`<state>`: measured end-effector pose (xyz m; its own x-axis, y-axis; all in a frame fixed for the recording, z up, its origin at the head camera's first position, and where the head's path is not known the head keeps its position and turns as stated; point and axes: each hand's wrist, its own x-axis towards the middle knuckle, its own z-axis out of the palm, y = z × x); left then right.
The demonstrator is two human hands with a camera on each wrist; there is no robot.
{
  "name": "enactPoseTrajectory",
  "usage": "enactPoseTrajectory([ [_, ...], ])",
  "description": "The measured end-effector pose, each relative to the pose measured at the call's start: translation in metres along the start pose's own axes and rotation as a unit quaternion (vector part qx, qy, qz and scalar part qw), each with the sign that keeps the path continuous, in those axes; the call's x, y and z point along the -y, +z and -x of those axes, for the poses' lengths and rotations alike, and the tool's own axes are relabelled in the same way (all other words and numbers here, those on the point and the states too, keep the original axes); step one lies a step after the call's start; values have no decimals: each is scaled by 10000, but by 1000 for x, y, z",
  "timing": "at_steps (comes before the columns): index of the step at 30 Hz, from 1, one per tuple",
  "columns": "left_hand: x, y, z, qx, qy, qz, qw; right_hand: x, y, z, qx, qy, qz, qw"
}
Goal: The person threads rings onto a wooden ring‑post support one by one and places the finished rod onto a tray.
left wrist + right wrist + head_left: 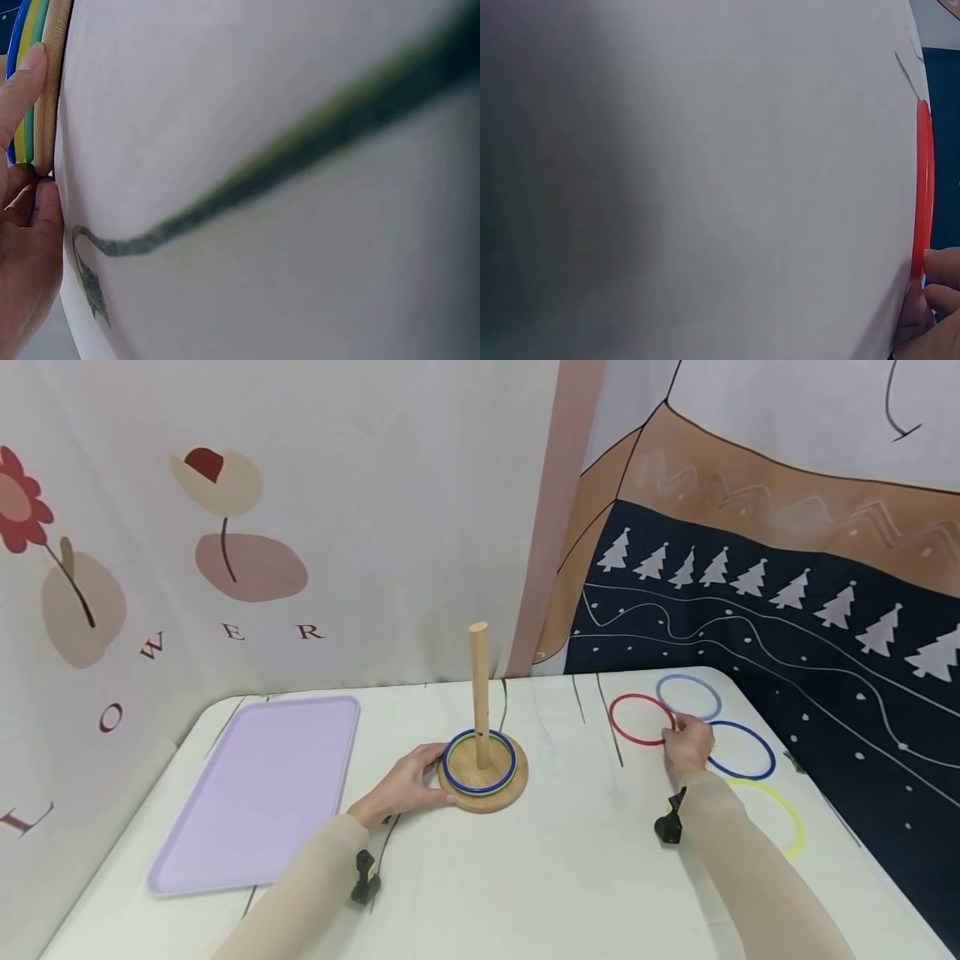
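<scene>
In the head view, the left hand (408,783) grips the wooden peg stand (481,693) by the nine o'clock edge of its base, thumb near eight and fingers near ten, probably to keep it steady. A blue ring (481,792), a yellow ring (20,146) and a green ring (29,142) lie stacked on the base; the peg through their middles keeps them centred.

Near three o'clock from the stand, the right hand (688,745) pinches the red ring (613,718) at its four o'clock rim, seemingly because that side is nearest to it. From the red ring, a light blue ring (688,677) lies at two, a dark blue ring (772,756) past three, a pale yellow ring (798,822) at four. The lilac tray (255,793) sits at nine, well apart from the rings.
</scene>
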<state>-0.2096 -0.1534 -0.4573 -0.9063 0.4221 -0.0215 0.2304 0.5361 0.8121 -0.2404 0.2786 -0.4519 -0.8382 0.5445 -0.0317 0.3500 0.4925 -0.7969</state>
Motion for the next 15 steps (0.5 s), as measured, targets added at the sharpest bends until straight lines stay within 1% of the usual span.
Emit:
enactPoseTrajectory([
  [4, 0, 0, 0, -12, -8, 7, 10000, 2, -2, 1, 32, -115, 205, 9997],
  [15, 1, 1, -1, -26, -29, -22, 10000, 3, -4, 3, 71, -388, 470, 9981],
])
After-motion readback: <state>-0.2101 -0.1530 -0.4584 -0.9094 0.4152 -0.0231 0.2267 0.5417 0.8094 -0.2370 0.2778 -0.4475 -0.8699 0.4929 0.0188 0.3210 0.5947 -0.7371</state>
